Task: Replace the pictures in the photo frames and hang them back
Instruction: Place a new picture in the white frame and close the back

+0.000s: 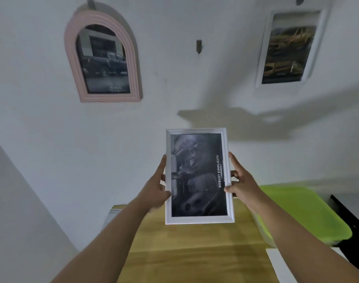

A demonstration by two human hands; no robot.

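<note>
White picture frame (199,176), held upright in mid-air in front of the wall (41,129) and above the wooden bench (195,252). It already contains a dark greyscale print with the words "ROBUST SIMPLICITY" running up its right side, so the print sits sideways in the portrait frame. The left hand (157,190) grips the left edge and the right hand (239,184) grips the right edge, both at about mid-height; each hand is closed on the moulding, thumb on the front face and fingers behind.

Handling: the frame appears rigid and light, and it probably has a glazed front, which would make it fragile and smooth to the touch. Its side rails are therefore the sensible place to hold, as shown, keeping fingers off the pane.

On the wall above, between the two hung frames, a small bare hook (199,46) is the likely destination for this frame. To the far left hangs a pink arched frame (102,58) showing a dark pickup truck; to the far right hangs a white rectangular frame (291,48) showing yellowish vehicles. A green-lidded container (303,213) rests near the right of the bench, just beside the right forearm.
</note>
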